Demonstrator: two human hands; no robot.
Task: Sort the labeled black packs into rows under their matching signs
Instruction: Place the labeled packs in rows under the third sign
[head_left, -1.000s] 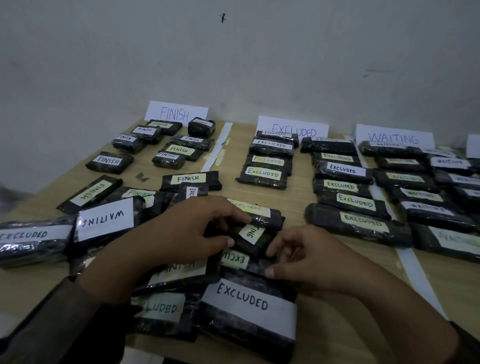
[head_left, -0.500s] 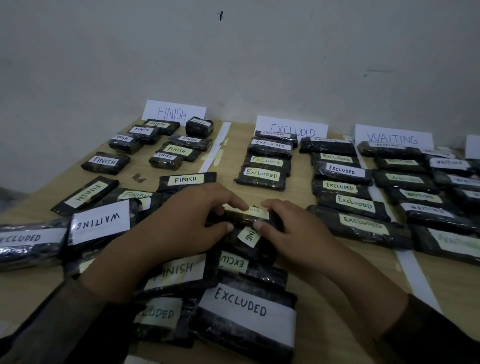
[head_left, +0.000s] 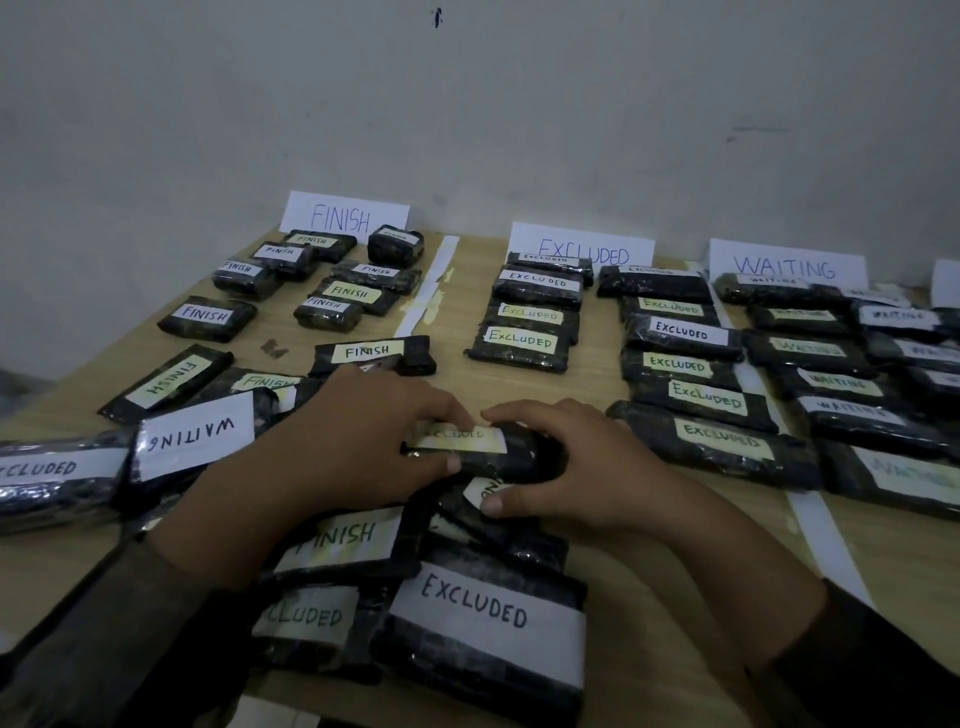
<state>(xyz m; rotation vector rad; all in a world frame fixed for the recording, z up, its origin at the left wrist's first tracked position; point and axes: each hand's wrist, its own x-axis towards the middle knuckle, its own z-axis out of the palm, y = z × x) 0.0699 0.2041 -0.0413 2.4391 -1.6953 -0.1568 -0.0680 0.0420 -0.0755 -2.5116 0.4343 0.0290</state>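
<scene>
Near the middle of the frame both hands grasp one black pack (head_left: 511, 453) with a pale yellow label reading EXCLUDED. The left hand (head_left: 353, 441) is curled round its left end, with the fingers over the far edge and the thumb pressed to the near side. The right hand (head_left: 587, 467) is curled round its right end, forefinger on the far edge beside the label. That hand's thumb lies lower, on the white label of a second pack (head_left: 480, 491) underneath. The black pack lies crosswise between the two palms with its label facing up.

It sits on top of a loose pile (head_left: 483, 618) in the lower centre, where labels reading EXCLUDED and FINISH show. A WAITING pack (head_left: 192, 436), its label upside down, lies at the left of the pile.

On the wooden table (head_left: 649, 639), three paper signs stand against the wall:
- The FINISH sign (head_left: 343, 218) is at upper left.
- The EXCLUDED sign (head_left: 582, 252) is at upper centre.
- The WAITING sign (head_left: 784, 265) is at upper right.

Packs with matching labels lie in rows below each sign. A white paper strip (head_left: 428, 283) runs between the FINISH and EXCLUDED groups.
</scene>
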